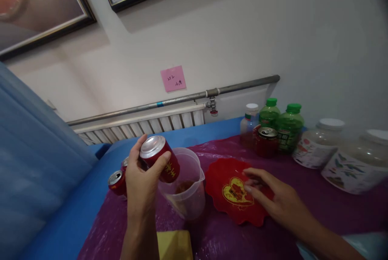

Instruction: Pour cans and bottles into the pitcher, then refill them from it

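Note:
A red can [168, 167] is gripped in my left hand [142, 173], tipped with its silver base up and its lower end at the mouth of a clear plastic pitcher [192, 199]. Brown liquid shows inside the pitcher; the can's opening is hidden. My right hand [269, 197] hovers over the right side of a red scalloped plate [221, 171] with a gold heart on it. Its fingers are apart and nothing is seen between them. Left of my left hand stands an open red can [117, 183], with another can partly hidden behind the hand.
Green-capped bottles [289, 126], a white-capped bottle [249, 124] and a dark red can [266, 143] stand at the back right. Farther right are two clear jars [318, 143]. A yellow object [175, 246] lies at the front on the purple covering [227, 244].

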Tool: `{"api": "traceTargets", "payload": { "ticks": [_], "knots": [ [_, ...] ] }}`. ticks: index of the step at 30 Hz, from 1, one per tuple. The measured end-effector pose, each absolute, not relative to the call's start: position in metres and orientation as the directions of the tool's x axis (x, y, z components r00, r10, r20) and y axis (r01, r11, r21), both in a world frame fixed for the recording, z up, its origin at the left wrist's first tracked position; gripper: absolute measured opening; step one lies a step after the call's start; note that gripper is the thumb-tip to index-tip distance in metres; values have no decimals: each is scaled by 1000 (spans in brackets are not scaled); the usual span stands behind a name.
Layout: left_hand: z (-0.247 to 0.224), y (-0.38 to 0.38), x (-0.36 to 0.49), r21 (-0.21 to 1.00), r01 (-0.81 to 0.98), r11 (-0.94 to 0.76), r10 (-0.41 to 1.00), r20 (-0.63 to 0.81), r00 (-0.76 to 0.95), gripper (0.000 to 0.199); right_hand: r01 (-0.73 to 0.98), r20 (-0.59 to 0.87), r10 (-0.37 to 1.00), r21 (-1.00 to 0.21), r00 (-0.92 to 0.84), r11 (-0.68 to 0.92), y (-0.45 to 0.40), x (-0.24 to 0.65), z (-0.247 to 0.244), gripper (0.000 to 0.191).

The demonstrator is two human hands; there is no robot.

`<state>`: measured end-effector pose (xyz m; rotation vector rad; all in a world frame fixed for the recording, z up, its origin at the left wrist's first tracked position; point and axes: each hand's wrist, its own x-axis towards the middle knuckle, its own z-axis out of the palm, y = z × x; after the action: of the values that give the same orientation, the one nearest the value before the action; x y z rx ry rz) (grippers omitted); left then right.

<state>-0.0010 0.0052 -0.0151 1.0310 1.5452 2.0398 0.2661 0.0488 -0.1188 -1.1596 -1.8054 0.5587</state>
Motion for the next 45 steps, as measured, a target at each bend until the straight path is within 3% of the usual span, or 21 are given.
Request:
{"api": "traceTargets", "payload": {
  "ticks": [45],
  "knots": [
    [-15,7,0,918,125,-378,663,362,-655,71,504,431,879,-723,-205,472,47,265,-117,25]
  ]
}}
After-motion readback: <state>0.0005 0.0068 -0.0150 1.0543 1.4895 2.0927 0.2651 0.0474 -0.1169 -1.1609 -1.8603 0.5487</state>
